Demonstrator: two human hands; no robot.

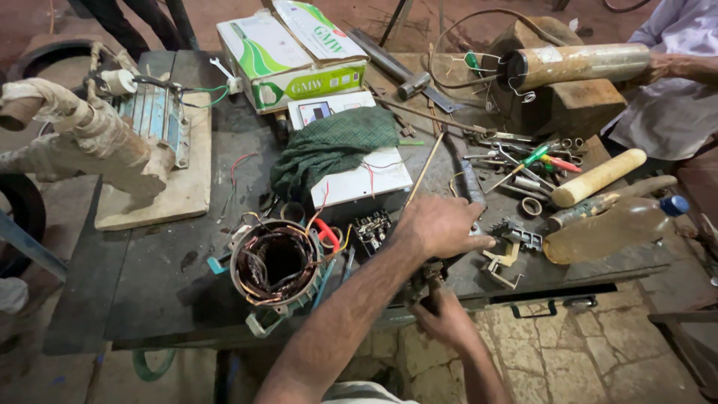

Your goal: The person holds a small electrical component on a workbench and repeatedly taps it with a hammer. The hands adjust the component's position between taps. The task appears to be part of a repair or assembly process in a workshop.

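My left hand (441,224) lies palm down on the dark metal workbench (149,284), its fingertips next to a small grey metal bracket (516,236). Whatever is under the palm is hidden. My right hand (447,318) is below the bench's front edge, its fingers closed around a small dark metal part (426,278) held against that edge. A motor stator with copper windings and loose coloured wires (277,263) stands just left of my left forearm. A black terminal block (372,228) sits between the stator and my left hand.
A white box device (374,179) with a green cloth (333,146) lies behind the stator, a cardboard box (292,56) farther back. At left is a pump (90,135) on a wooden board. Scattered tools (523,153), a wooden roller (598,177), a plastic bottle (609,228); another person (677,67) at right.
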